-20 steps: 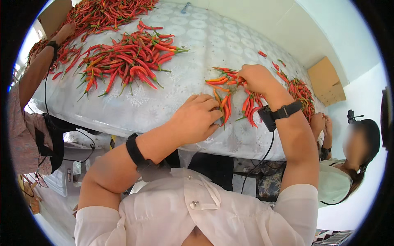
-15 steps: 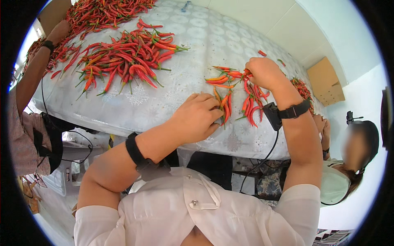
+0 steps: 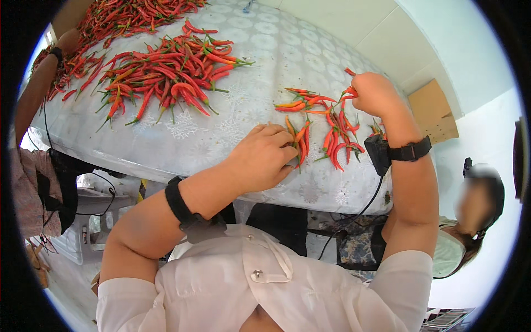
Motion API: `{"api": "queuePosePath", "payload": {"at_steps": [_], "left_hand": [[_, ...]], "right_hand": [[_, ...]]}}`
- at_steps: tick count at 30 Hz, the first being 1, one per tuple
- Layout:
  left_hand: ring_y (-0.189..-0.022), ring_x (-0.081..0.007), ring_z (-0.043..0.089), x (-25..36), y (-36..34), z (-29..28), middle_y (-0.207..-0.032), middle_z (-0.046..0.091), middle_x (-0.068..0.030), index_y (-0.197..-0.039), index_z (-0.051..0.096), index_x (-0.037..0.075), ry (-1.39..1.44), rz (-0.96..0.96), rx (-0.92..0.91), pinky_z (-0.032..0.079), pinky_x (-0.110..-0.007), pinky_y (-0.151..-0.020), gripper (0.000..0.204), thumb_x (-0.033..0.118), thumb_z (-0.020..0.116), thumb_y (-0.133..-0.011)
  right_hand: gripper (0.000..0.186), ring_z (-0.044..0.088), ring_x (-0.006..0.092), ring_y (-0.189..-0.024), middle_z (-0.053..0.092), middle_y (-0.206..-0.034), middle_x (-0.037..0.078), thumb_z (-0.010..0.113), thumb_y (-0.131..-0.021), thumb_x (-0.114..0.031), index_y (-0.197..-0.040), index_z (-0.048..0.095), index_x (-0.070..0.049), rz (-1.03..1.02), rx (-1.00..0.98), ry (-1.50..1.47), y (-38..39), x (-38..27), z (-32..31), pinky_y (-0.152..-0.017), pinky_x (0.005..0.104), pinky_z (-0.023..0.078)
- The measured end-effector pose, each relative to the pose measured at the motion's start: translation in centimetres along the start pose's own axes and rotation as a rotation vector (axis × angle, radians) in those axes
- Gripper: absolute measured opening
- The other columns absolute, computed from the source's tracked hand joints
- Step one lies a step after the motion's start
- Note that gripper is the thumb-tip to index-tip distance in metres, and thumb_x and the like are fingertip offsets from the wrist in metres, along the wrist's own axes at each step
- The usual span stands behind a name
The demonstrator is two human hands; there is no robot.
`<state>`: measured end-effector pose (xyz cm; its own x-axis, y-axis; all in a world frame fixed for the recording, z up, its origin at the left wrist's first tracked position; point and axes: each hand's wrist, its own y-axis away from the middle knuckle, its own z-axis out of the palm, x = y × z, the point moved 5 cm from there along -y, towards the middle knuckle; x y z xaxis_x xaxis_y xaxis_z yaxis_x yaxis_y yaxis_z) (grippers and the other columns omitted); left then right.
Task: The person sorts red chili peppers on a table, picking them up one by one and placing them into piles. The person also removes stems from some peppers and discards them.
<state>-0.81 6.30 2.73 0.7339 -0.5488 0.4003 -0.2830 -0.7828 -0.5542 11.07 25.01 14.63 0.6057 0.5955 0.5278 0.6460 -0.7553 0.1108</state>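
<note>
My left hand (image 3: pixel 266 156) rests on the table with its fingers curled round a few red and orange chili peppers (image 3: pixel 302 136), whose stems point various ways. Farther right, my right hand (image 3: pixel 378 95) is closed in a pinch, and a red chili pepper (image 3: pixel 348 93) pokes out from its fingertips. Between the hands lies a loose group of red chilies (image 3: pixel 337 145) with green stems. Just behind them are several orange-red chilies (image 3: pixel 298 103). The right palm and thumb are hidden from view.
A bigger heap of chilies (image 3: pixel 166 74) sits left of centre on the patterned plastic tablecloth (image 3: pixel 238 119), with a larger pile (image 3: pixel 130 19) behind. Another person's arm (image 3: pixel 41 83) reaches in at far left. Someone else sits at right, near a cardboard box (image 3: pixel 432 113).
My right hand has moved right and slightly away from me, off the small chili group, with a chili at its fingertips. My left hand has stayed nearly still.
</note>
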Motion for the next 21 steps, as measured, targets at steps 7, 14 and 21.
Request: {"api": "queuePosePath", "payload": {"at_steps": [7, 14, 21], "left_hand": [[-0.111, -0.0298, 0.054, 0.0, -0.1, 0.1, -0.108, 0.060, -0.0083, -0.097, 0.066, 0.008, -0.019, -0.023, -0.053, 0.043, -0.042, -0.095, 0.029, 0.019, 0.071, -0.070], [-0.112, -0.0300, 0.053, 0.1, 0.0, 0.1, -0.110, 0.060, -0.0084, -0.097, 0.067, 0.008, -0.024, -0.021, -0.062, 0.042, -0.043, -0.096, 0.029, 0.019, 0.072, -0.071], [-0.112, -0.0304, 0.053, 0.0, 0.0, 0.1, -0.110, 0.060, -0.0086, -0.098, 0.066, 0.008, -0.020, -0.010, -0.049, 0.042, -0.043, -0.096, 0.030, 0.019, 0.072, -0.071]], "right_hand": [[0.012, 0.058, 0.0263, -0.062, 0.061, -0.066, 0.013, 0.066, -0.072, -0.012, -0.074, 0.064, -0.001, -0.008, -0.025, -0.487, 1.2, 2.9, 1.0, -0.057, 0.0395, 0.045], [0.015, 0.054, 0.0209, -0.057, 0.057, -0.060, 0.012, 0.067, -0.070, -0.015, -0.073, 0.063, 0.000, -0.112, -0.203, -0.876, 1.9, -1.6, 3.3, -0.055, 0.0353, 0.043], [0.020, 0.055, 0.0231, -0.055, 0.058, -0.059, 0.016, 0.068, -0.069, -0.016, -0.073, 0.064, 0.003, -0.232, -0.099, -0.455, -0.1, -6.1, 6.8, -0.054, 0.0367, 0.044]]}}
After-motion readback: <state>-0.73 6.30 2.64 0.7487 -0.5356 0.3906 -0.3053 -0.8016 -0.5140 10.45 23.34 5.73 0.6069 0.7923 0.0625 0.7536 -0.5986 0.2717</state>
